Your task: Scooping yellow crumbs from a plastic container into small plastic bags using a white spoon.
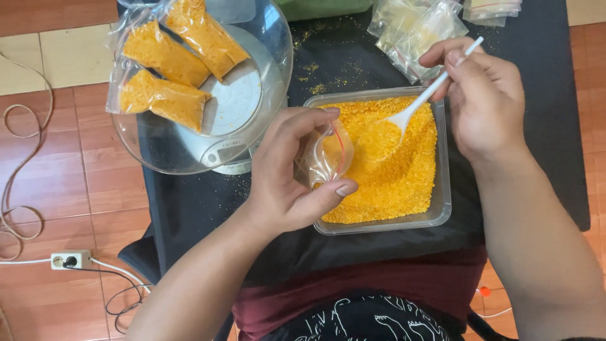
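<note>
My left hand [287, 170] holds a small clear zip bag [327, 158] open at the left edge of a clear plastic tub [442, 208] full of orange-yellow crumbs [391, 177]. My right hand [483, 101] grips the handle of a white plastic spoon [420, 104], whose bowl rests in the crumbs just right of the bag's mouth. The bag looks almost empty.
At the upper left a kitchen scale carries a clear bowl [151, 148] holding three filled bags of crumbs [167, 76]. Empty clear bags [416, 28] lie at the back on the black cloth [189, 202]. Cables and a white power strip [71, 259] lie on the tiled floor at left.
</note>
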